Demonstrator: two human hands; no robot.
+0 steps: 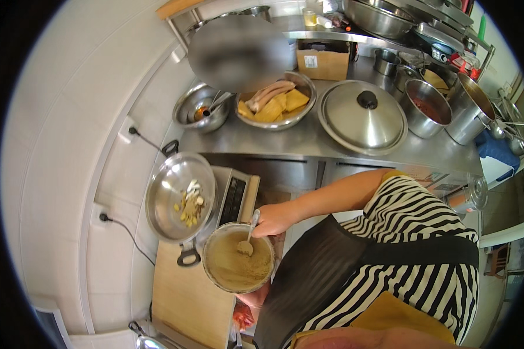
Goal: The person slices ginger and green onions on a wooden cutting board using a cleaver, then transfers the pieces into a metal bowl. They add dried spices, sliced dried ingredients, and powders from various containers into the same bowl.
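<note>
My right hand (274, 220) grips the handle of a metal spoon (246, 248), whose bowl end holds brownish powder. Under it is a round metal pot or bowl (238, 279) of tan-brown powder. My left hand (258, 300) holds this container from its lower side; most of its fingers are hidden. Just beyond, a stainless steel wok (159, 209) with two black handles sits on an induction cooker (232, 196). Garlic-like white pieces, yellowish slices and a little brown powder (192, 211) lie in the wok.
A wooden board (187, 296) lies beside the cooker. On the steel counter (284, 146) stand a bowl (276, 126) of yellow slabs and pale meat-like pieces, a large lidded pan (362, 126), a smaller bowl (214, 124) and several pots. A blurred oval hides part of the back.
</note>
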